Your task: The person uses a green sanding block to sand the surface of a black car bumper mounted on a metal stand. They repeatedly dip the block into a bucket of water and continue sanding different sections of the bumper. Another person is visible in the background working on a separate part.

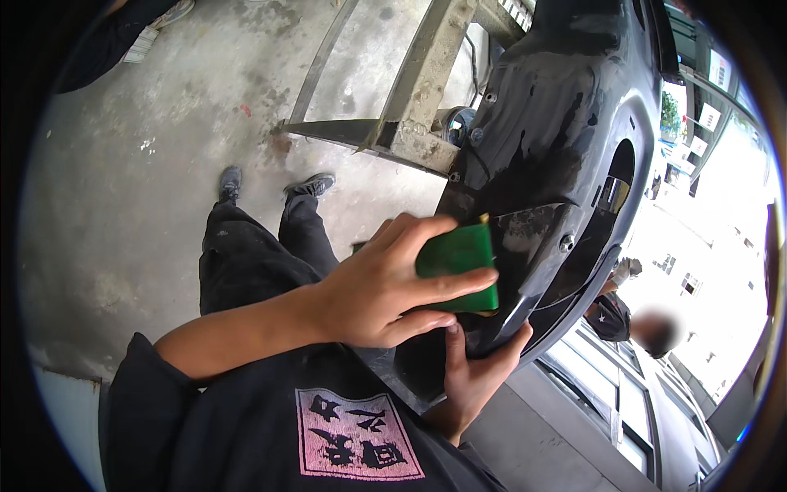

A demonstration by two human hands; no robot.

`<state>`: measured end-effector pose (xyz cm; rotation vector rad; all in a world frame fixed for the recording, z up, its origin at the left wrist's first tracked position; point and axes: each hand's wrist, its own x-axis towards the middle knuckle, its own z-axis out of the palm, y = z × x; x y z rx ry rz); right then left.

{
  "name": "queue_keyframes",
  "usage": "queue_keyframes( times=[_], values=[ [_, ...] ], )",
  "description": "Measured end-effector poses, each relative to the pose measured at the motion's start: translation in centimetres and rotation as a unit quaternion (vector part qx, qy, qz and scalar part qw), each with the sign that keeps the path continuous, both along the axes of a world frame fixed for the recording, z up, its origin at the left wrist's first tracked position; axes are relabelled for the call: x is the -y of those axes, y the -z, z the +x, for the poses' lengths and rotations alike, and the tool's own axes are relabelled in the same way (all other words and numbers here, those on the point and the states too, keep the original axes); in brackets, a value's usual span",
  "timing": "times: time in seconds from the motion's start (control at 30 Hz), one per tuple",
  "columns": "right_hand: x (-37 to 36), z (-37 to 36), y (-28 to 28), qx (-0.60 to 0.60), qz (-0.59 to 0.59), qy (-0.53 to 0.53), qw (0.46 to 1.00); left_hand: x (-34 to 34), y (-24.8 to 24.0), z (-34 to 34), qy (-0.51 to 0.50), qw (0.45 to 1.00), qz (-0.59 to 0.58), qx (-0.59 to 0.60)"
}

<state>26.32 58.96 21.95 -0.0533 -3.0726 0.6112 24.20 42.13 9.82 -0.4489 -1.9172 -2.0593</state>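
Note:
My left hand (381, 283) is wrapped over a green sanding block (456, 266) with a thin tan edge. Its fingers spread across the block's top, which looks slightly blurred. The block rests against a glossy black car bumper (533, 123) that has dull, scuffed patches and several bolts. Just below the block, my right hand (479, 379) grips the bumper's narrow lower edge, thumb on the near side and fingers along the far side. The tips of both hands come close together there. The block's underside is hidden.
A worn metal stand (418, 90) stands beside the bumper, its flat legs reaching over the concrete floor (156, 180). Beyond the bumper at right is another person (613, 316) wearing a glove. Another person's dark-clothed leg (102, 45) shows at upper left.

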Motion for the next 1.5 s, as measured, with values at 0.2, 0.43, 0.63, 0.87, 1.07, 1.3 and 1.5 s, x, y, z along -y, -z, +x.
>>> queue_keyframes(
  times=[0.2, 0.43, 0.63, 0.87, 1.07, 1.3, 1.5],
  values=[
    [0.2, -0.3, 0.0, 0.001, 0.005, 0.006, 1.000, 0.4, 0.2, -0.7, -0.003, 1.000, -0.005, 0.009],
    [0.2, 0.0, -0.1, -0.006, 0.028, 0.022, 0.999, 0.7, -1.1, -5.6, -0.060, 0.994, 0.083, -0.028],
    [-0.2, 0.2, 0.0, -0.013, 0.019, 0.002, 1.000, 4.0, 1.5, -2.6, -0.153, 0.987, 0.007, 0.046],
    [0.5, 0.0, -0.2, -0.002, 0.010, -0.002, 1.000, 1.4, 1.3, -2.4, -0.166, 0.982, -0.085, 0.036],
    [0.1, 0.0, 0.0, -0.010, 0.030, 0.008, 0.999, 0.0, 0.6, -3.4, -0.195, 0.977, -0.074, 0.046],
    [0.4, -0.1, 0.1, -0.007, -0.005, 0.032, 0.999, -0.4, 0.3, -3.0, -0.192, 0.978, -0.068, 0.034],
    [0.8, -0.3, -0.5, -0.008, 0.030, -0.007, 0.999, -0.3, 0.2, -0.9, -0.140, 0.987, -0.039, 0.074]
  ],
)
